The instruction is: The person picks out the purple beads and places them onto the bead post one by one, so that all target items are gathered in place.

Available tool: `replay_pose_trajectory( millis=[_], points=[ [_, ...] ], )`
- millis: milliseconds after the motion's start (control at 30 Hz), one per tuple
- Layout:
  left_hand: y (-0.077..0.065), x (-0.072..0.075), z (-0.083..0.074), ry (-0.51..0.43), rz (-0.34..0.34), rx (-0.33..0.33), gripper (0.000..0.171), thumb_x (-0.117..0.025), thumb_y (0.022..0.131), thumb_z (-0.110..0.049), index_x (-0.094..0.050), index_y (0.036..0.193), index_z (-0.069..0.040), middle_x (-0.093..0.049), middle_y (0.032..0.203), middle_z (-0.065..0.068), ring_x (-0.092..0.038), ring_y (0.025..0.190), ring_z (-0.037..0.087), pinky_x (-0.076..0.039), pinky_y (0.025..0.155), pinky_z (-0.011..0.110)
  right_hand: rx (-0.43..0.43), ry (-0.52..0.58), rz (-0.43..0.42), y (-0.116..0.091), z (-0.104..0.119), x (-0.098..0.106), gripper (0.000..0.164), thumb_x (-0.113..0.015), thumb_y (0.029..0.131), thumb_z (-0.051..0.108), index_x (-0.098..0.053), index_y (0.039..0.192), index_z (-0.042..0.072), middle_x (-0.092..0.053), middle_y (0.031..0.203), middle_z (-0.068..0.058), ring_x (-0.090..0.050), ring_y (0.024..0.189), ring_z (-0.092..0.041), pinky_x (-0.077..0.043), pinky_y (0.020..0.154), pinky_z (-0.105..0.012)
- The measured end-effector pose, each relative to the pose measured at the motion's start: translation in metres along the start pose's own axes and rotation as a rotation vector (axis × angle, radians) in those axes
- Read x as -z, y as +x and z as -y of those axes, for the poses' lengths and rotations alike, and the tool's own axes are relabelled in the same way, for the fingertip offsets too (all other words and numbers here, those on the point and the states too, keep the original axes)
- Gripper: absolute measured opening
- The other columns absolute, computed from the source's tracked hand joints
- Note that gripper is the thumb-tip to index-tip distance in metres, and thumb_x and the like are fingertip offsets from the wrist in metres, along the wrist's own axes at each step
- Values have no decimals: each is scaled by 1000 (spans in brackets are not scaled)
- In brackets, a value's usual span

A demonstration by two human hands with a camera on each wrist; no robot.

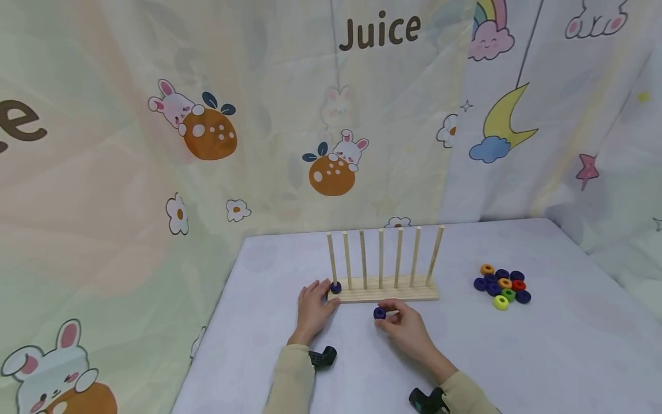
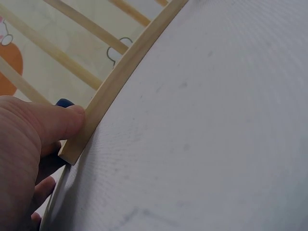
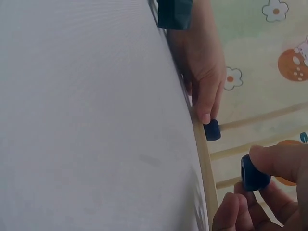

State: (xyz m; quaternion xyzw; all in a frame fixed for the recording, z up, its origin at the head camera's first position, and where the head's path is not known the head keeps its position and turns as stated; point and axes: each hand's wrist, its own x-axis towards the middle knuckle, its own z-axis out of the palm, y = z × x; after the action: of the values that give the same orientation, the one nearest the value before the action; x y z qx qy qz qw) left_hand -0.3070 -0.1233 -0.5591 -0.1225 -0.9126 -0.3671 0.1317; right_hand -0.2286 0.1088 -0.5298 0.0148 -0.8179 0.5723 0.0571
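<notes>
A wooden rack (image 1: pixel 385 295) with a row of several upright pegs stands on the table. A dark blue ring bead (image 1: pixel 335 287) sits at the bottom of its leftmost peg. My left hand (image 1: pixel 312 307) grips the left end of the rack's base, its thumb (image 2: pixel 65 122) on the front near that bead. In front of the rack, my right hand (image 1: pixel 405 329) pinches another dark blue ring bead (image 1: pixel 380 313) between thumb and fingers. The right wrist view shows this held bead (image 3: pixel 254 174) with its hole turned sideways, apart from the pegs.
Right of the rack lies a loose cluster of ring beads: several dark blue (image 1: pixel 523 297), orange (image 1: pixel 487 269), red (image 1: pixel 518 285), green (image 1: pixel 508 295) and yellow-green (image 1: pixel 500 302). A printed curtain (image 1: pixel 279 115) hangs behind the white table (image 1: pixel 569 345).
</notes>
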Motion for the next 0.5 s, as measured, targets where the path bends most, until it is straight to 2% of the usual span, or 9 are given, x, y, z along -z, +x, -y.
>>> replay_pose_trajectory(
  millis=[300, 500],
  points=[
    [-1, 1, -3, -9, 3, 8, 54, -73, 85, -23, -60, 131, 1, -59, 135, 13, -44, 134, 36, -16, 115, 57, 9, 3, 14, 6, 15, -4, 32, -80, 77, 2, -67, 105, 8, -66, 101, -5, -56, 65, -12, -46, 47, -23],
    [0, 0, -2, 9, 14, 25, 54, -72, 86, -24, -58, 133, 0, -58, 136, 12, -43, 135, 34, -16, 116, 56, 37, -28, -1, 14, 27, -5, 30, -81, 78, 6, -66, 103, 9, -65, 97, -5, -56, 67, -14, -47, 50, -23]
  ],
)
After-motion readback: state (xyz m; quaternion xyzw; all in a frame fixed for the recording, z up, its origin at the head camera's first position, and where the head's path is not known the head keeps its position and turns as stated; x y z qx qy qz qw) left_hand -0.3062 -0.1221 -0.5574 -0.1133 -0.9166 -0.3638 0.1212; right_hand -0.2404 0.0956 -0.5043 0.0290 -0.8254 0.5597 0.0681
